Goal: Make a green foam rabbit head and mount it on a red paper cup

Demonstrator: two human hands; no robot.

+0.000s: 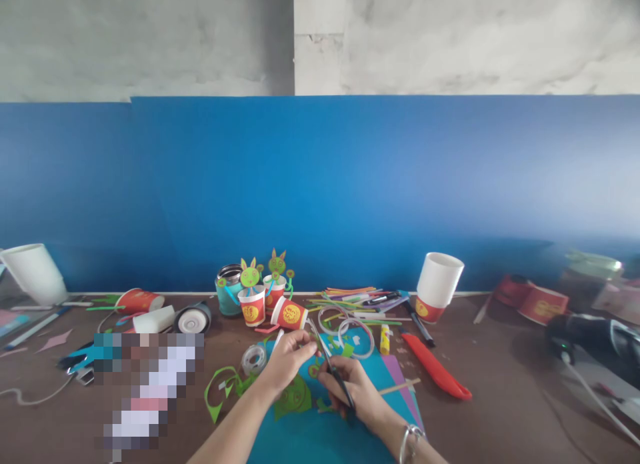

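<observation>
Dark-handled scissors [341, 383] are gripped in my right hand [353, 391], their blades pointing up and away toward my left hand. My left hand [293, 359] has its thumb and fingers pinched together just left of the blades; what they hold is too small to make out. A small green paper piece [315, 369] shows between the two hands. Under them lie blue paper sheets [295, 437] and a green paper face shape [294, 399]. Green paper scraps [220, 391] and a tape roll [253, 360] are left of my left forearm.
Cups with green paper figures [251, 305] stand at the back beside a teal thermos [230, 297]. Pipe cleaners [350, 301], a glue stick [385, 339], a red pouch [435, 367] and stacked white cups [440, 281] lie or stand to the right. A blue partition [320, 184] rises behind.
</observation>
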